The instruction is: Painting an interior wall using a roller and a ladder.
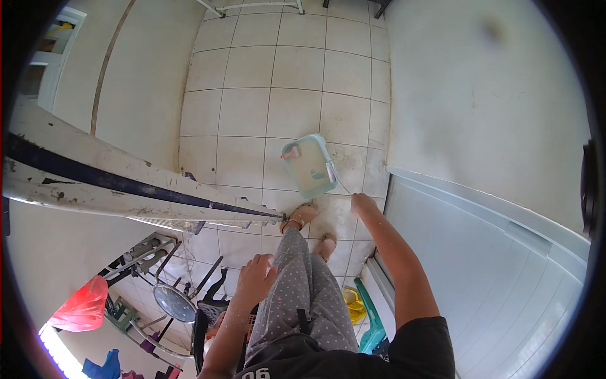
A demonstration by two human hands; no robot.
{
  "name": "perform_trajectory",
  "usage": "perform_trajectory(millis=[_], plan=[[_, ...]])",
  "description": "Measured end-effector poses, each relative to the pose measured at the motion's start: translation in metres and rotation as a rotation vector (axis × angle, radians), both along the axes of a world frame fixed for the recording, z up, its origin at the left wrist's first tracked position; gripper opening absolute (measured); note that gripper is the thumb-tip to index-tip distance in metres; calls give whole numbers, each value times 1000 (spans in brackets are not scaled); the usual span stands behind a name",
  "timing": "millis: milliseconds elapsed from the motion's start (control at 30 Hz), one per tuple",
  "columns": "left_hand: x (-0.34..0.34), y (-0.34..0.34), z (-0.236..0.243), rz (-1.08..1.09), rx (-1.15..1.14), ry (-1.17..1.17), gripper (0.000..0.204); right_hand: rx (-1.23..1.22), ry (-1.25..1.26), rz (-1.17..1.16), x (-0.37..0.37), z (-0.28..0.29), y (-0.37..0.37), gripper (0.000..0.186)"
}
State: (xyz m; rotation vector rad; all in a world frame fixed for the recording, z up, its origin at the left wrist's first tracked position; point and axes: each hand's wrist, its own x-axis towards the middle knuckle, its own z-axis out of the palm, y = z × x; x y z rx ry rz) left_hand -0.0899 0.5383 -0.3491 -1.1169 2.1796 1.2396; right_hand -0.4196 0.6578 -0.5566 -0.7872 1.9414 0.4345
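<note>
My right hand [362,205] is closed around the end of a thin-handled tool that looks like a paint roller [331,172]. Its pale head rests at the right side of a light-blue plastic basin [309,165]. Whitish liquid seems to cover the basin's bottom, and a small pink-and-white item [290,153] lies at its left rim. By my left thigh hangs my left hand [255,279], fingers loosely apart, gripping nothing that I can see. Pale specks dot my right forearm.
A worn white metal ladder [158,189] with a dark stripe slants in from the left, close to my feet. A white panelled door [480,252] lies at right. Behind me stand a round-seated stool [175,303], a red bag [82,304] and a green plastic item [371,316].
</note>
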Motion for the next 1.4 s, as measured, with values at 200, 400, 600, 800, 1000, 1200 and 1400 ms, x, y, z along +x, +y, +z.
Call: perform_trajectory(millis=[200,400,600,800,1000,1200,1400], plan=[[8,-2,1,7,-1,-27,32,10,-31,90,-19,24,4,26],[-4,0,-9,-20,20,-38,32,4,115,21,-5,-19,-4,23],[2,-1,-12,26,44,-34,33,41,59,88,-6,0,10,26],[16,-3,-15,41,41,-110,32,-27,85,169,-13,15,20,26],[-1,-1,-15,31,41,-73,31,-14,229,66,9,-45,22,25],[14,-9,-6,14,-19,-32,29,-74,262,105,23,10,52,25],[23,-24,2,-75,0,22,31,-93,213,-318,48,128,151,31]])
